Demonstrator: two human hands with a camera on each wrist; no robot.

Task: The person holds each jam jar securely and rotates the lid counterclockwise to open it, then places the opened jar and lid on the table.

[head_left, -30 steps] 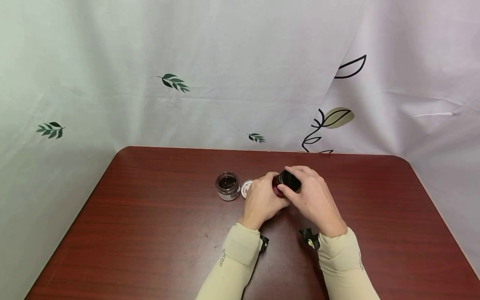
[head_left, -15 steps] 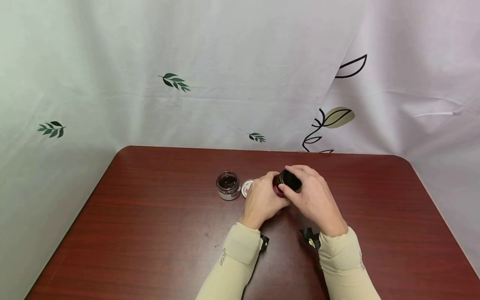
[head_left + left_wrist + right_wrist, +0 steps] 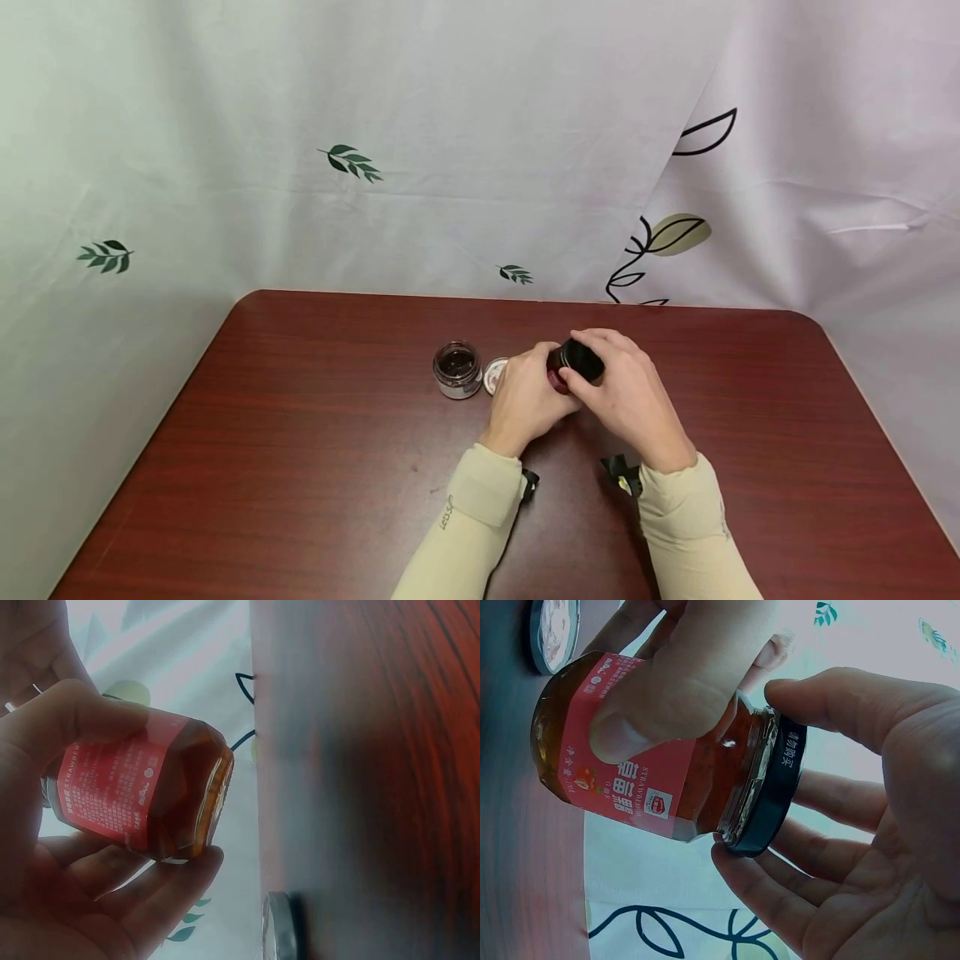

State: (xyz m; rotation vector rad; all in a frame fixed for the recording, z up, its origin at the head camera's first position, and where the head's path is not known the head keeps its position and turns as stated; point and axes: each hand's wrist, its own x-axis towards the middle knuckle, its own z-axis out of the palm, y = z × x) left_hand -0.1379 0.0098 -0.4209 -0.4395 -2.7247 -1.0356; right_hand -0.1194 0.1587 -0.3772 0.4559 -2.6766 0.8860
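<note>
My left hand (image 3: 528,396) grips the body of a strawberry jam jar (image 3: 641,776), which has a red label and dark red contents. The jar is tilted above the table, its base visible in the left wrist view. The fingertips and thumb of my right hand (image 3: 628,396) pinch the rim of its black lid (image 3: 784,784). That lid sits on the jar's mouth. To the left, a second glass jar (image 3: 457,382) stands upright without a lid, dark contents inside. Between it and my left hand lies a loose lid (image 3: 492,377), pale inside face up and partly covered by the hand.
The reddish-brown wooden table (image 3: 300,467) has rounded far corners. Behind it hangs a white curtain (image 3: 450,125) with leaf prints. Dark straps (image 3: 621,477) show at the cuffs of both pale sleeves.
Both hands keep the same hold on the jar and its lid. The head view has shifted only very slightly.
</note>
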